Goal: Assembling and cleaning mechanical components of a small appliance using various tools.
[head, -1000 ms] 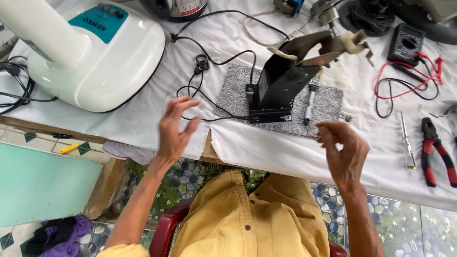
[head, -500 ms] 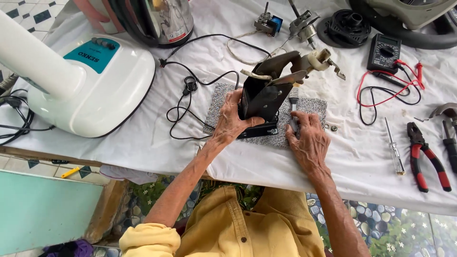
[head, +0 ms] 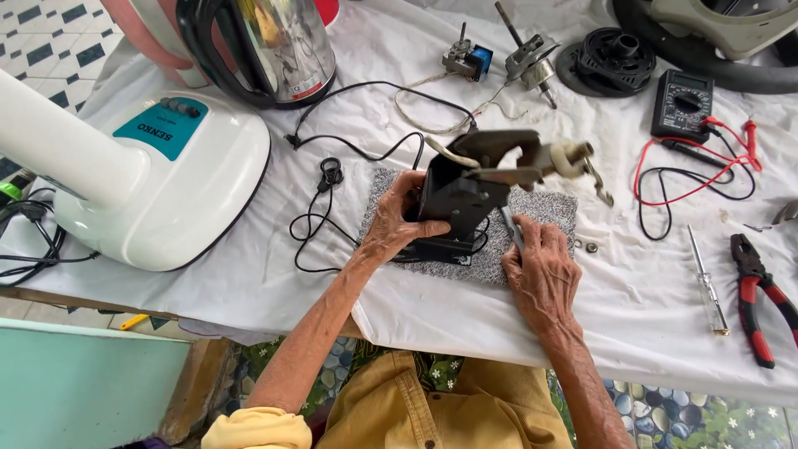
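L hand point(head: 397, 223) grips black iron body point(head: 453, 195) on grey mat point(head: 544, 209); R hand point(head: 544, 274) holds screwdriver point(head: 509, 226).

Mustard-yellow shirt, left sleeve rolled to the elbow, bare forearms, floral-patterned trousers

table point(head: 274, 287): draped in white cloth | floor point(head: 50, 33): black-and-white diamond tiles | cabinet point(head: 83, 387): pale green | light: bright daylight

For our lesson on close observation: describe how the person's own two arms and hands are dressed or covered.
Both hands, the left hand and the right hand, are bare: no gloves, rings or watch visible. Forearms are bare too. A yellow sleeve sits rolled at the left elbow; the right sleeve is out of view.
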